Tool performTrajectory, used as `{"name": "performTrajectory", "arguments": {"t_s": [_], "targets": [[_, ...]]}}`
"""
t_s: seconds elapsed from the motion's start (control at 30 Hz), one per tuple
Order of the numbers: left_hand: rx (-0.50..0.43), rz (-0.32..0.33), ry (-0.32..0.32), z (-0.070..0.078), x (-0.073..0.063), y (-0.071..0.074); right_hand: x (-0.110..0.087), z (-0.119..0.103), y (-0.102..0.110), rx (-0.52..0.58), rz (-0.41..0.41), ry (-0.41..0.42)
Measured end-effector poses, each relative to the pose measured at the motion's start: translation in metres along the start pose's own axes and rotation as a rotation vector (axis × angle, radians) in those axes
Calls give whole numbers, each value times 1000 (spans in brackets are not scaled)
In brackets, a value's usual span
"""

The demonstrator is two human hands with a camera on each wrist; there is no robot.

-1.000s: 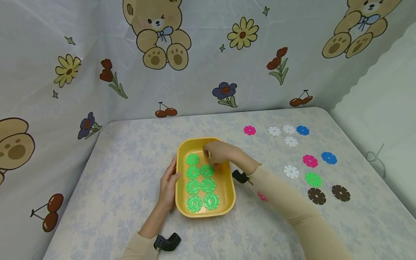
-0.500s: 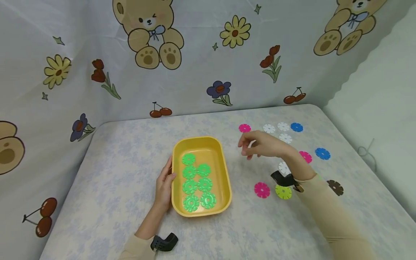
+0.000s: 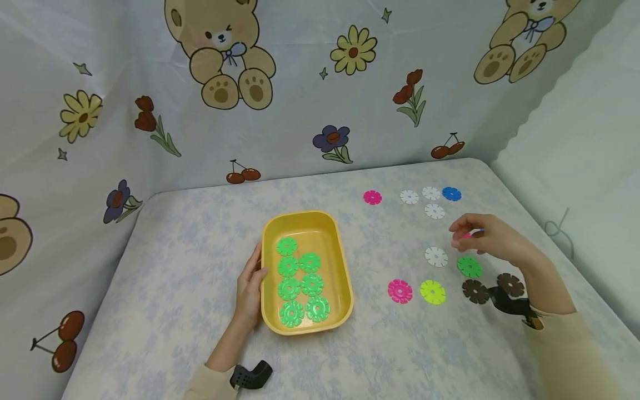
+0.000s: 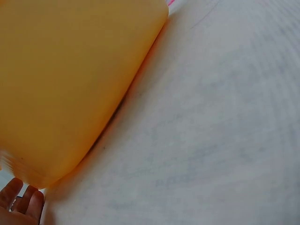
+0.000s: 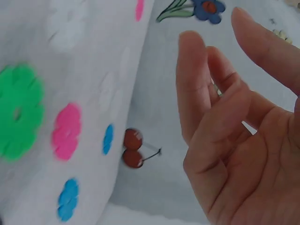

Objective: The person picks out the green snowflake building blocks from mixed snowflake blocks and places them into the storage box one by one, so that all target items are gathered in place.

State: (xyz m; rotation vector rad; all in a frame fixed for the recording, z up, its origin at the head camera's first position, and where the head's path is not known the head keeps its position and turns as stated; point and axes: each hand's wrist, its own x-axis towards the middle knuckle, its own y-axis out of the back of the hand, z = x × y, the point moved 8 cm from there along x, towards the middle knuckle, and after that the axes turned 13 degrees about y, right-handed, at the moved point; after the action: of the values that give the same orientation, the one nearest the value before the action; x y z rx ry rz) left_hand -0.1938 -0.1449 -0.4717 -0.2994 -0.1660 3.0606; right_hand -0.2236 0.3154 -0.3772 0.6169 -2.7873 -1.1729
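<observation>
At the left side of a yellow plastic tray [image 3: 327,255], my left hand [image 3: 249,291] grips the edge, thumb at the rim and fingers along the outer wall. Several green notched flower-shaped discs [image 3: 312,284] lie in two columns in the tray. My right hand [image 3: 492,239] hovers over the right part of the table, fingers loosely bent and holding nothing. Below it lie a partly hidden pink disc [image 5: 66,131] and a blue disc [image 5: 68,199]. A green disc [image 3: 469,266] rests just in front of that hand. The left wrist view shows mostly the tray's outer wall [image 4: 70,93].
Nearer discs are pink [image 3: 400,291], yellow-green [image 3: 432,292], white [image 3: 436,256] and brown [image 3: 475,291]. Farther back lie another pink disc [image 3: 372,197], several white discs [image 3: 434,211] and a blue one [image 3: 451,193]. A printed bear curtain [image 3: 290,139] hangs behind the table.
My right hand has come out of the tray and moved right across the table to the loose discs. The left hand keeps its grip on the tray. The head view has turned slightly right.
</observation>
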Motion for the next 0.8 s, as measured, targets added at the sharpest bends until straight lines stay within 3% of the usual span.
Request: {"name": "performTrajectory", "arguments": {"t_s": [0.37, 0.8], "targets": [[-2, -1, -6, 3, -1, -1, -26, 62, 1, -53, -11, -88], [-7, 4, 4, 2, -1, -1, -32, 98, -12, -95, -4, -137]]}}
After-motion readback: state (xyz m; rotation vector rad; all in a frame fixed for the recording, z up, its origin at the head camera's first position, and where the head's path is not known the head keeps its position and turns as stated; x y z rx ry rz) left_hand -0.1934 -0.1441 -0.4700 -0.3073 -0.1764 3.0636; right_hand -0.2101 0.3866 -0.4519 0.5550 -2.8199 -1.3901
